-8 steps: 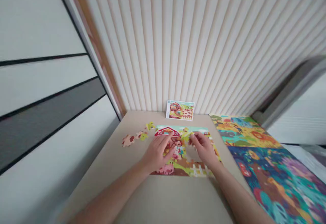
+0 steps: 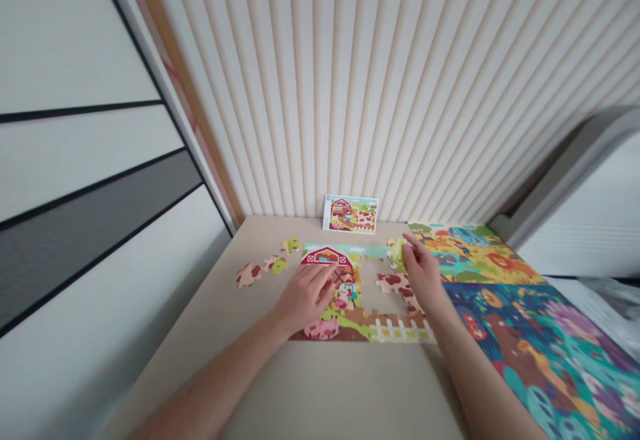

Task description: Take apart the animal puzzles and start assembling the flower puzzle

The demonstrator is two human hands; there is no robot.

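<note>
A farm puzzle [image 2: 350,335] with a red barn, a pig and a white fence lies on the table, with a gap right of its middle. My left hand [image 2: 305,297] rests on its left part, fingers spread over the barn, holding nothing. At the puzzle's upper right, my right hand [image 2: 423,270] pinches a green and white piece [image 2: 397,253]. Brown-spotted cow pieces [image 2: 395,283] border the gap, just left of the right hand. Loose pieces [image 2: 249,275] in pink, brown and green lie left of the puzzle.
A reference card [image 2: 351,214] leans against the pleated wall at the table's back. Two finished pictures, an orange-yellow one [image 2: 480,260] and a dark blue one [image 2: 545,353], lie on the right. A white panelled surface [image 2: 125,280] borders the table's left side.
My right hand has moved right, from the puzzle's middle to its upper right part, uncovering the gap and cow pieces. My left hand has stayed over the barn. The view has shifted slightly.
</note>
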